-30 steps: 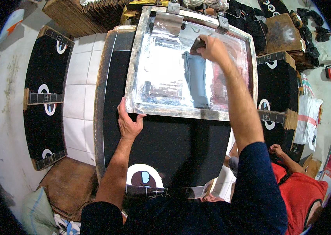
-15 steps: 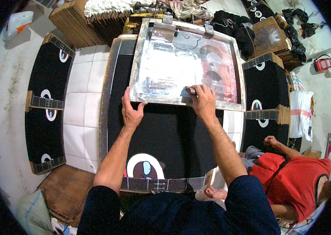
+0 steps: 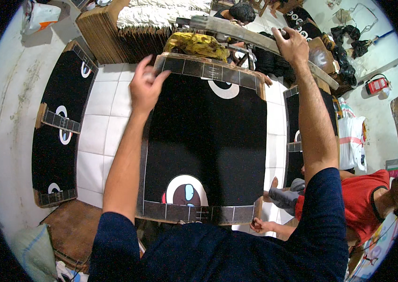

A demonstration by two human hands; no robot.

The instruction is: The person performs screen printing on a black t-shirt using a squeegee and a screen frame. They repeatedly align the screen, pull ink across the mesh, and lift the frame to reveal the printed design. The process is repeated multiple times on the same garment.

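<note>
My right hand (image 3: pixel 293 47) grips the wooden edge of the screen-printing frame (image 3: pixel 250 37), which is raised and seen nearly edge-on at the top of the view. My left hand (image 3: pixel 146 85) is open, with fingers apart, beside the upper left corner of the board (image 3: pixel 208 141) below it. The board is covered in black fabric with white eye-like prints (image 3: pixel 185 191) at its top and bottom ends, between gridded strips. A yellow stained bundle (image 3: pixel 194 44) lies just beyond the board.
A person in red (image 3: pixel 363 197) is at the right, with a hand (image 3: pixel 262 225) by the board's lower corner. Another person (image 3: pixel 240 14) is behind the frame. Similar boards (image 3: pixel 53 155) stand left and right. Stacked boards (image 3: pixel 98 33) fill the back left; a fire extinguisher (image 3: pixel 377 84) hangs right.
The frame has swung up and away, uncovering the board. My right hand has risen to its edge; the squeegee it held is out of sight. My left hand has released the frame and moved up.
</note>
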